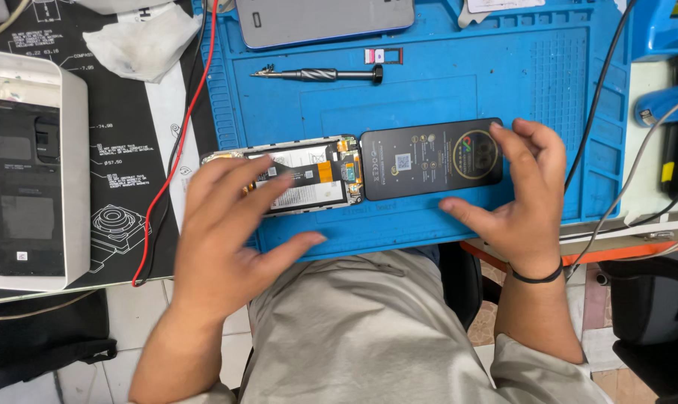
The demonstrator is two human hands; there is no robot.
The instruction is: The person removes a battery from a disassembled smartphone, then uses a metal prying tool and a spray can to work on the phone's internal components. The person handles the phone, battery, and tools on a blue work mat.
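An opened phone body (309,176) with its battery and circuit board showing lies on the blue work mat (429,82). Right beside it lies a black screen panel (429,158) with printed markings. My left hand (227,232) hovers over the left end of the phone body, fingers spread, and I cannot tell whether it touches the phone. My right hand (522,198) rests at the right end of the black panel, fingers at its top edge and thumb along its lower edge.
A screwdriver (320,73) and a small red card tray (384,55) lie on the mat above. A grey phone back (324,19) sits at the mat's top. Left: a white box holding a black phone (21,198), a red wire (178,150), crumpled tissue (141,41).
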